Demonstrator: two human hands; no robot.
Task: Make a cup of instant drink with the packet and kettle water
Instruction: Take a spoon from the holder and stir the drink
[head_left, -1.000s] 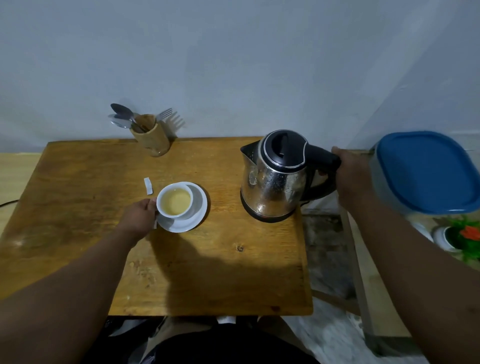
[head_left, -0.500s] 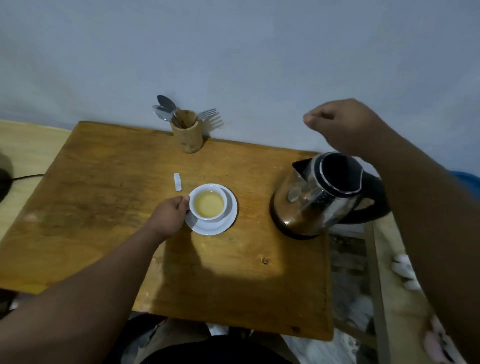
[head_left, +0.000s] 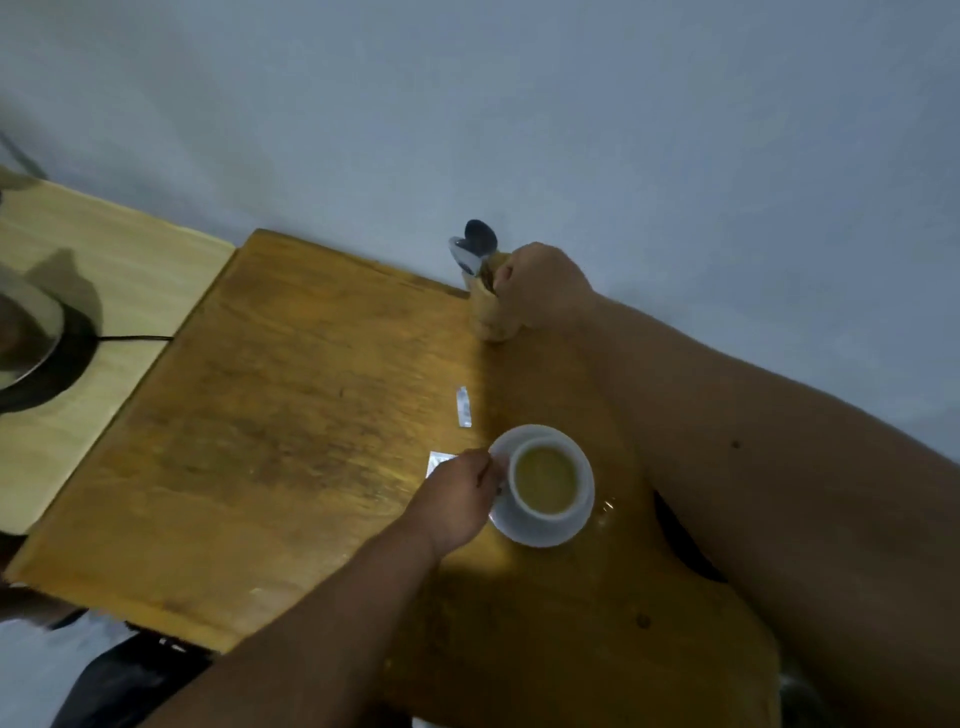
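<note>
The left hand is curled at the left side of the white cup, fingers closed about where the handle would be, though the handle itself is hidden behind them; the right hand is bunched at the mouth of the wooden utensil holder at the table's far edge by the wall, fingers closed among the cutlery, and whether they pinch a handle cannot be told; half a second ago that hand hung in the air above the kettle, a loose fist, and a second ago it gripped the kettle's handle, so it has left the kettle and crossed to the holder, while the left hand has kept its place at the cup; the view has swung too, and the kettle, which stood to the right of the cup, is now out of sight behind the right forearm; the cup stands on a white saucer on the wooden table and holds a pale yellowish drink nearly to the rim; two spoons stick up from the holder, bowls uppermost; a small torn strip lies on the table beyond the cup, and a corner of the silvery packet shows just beside the left hand's knuckles; at the far left, on a paler surface, part of a metal vessel with a black cord is blurred
</note>
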